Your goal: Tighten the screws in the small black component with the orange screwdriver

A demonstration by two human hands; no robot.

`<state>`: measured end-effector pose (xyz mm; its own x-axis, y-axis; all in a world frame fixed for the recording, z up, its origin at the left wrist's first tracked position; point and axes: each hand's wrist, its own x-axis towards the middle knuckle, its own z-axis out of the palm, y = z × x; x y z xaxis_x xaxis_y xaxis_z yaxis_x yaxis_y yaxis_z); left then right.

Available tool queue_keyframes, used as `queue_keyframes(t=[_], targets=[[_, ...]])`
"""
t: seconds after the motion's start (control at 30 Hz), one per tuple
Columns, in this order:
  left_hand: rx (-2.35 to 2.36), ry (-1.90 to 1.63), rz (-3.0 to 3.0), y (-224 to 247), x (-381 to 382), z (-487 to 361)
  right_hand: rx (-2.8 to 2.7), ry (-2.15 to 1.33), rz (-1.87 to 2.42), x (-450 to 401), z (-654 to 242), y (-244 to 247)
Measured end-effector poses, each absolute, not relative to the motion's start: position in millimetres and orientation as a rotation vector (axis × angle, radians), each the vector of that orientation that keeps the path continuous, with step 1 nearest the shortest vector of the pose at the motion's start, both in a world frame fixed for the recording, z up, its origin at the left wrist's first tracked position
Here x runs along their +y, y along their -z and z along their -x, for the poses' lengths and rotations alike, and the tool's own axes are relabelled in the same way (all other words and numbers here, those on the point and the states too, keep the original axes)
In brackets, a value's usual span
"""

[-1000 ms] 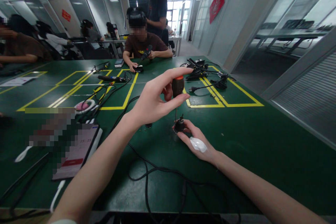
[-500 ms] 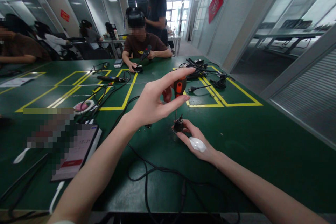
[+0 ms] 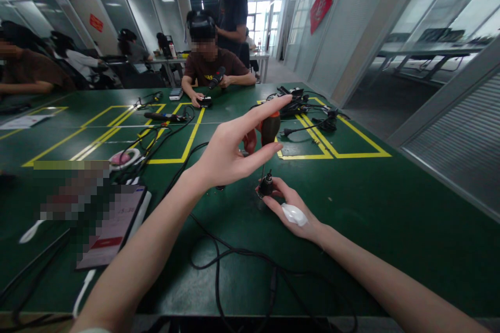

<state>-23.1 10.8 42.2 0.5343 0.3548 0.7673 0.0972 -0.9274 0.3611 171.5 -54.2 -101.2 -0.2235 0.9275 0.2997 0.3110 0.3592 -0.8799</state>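
The screwdriver (image 3: 270, 131) stands almost straight up, with its fat handle on top and its thin metal rod pointing down. The left hand (image 3: 228, 148) holds the handle loosely, thumb and pointing finger spread wide, other fingers curled in by it. The right hand (image 3: 292, 207) pinches a small black part (image 3: 266, 186) under the screwdriver. The rod's tip is too small to see well.

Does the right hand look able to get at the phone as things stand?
Probably not directly: the left forearm lies between it and the phone, and the right hand holds the black part.
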Motion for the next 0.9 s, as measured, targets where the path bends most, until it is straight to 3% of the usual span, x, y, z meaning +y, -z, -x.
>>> queue_keyframes(t=[0.9], targets=[[0.384, -1.359, -2.562, -43.0, 11.1, 22.9, -1.733, -0.899, 1.104, -54.6, -172.3, 101.3]])
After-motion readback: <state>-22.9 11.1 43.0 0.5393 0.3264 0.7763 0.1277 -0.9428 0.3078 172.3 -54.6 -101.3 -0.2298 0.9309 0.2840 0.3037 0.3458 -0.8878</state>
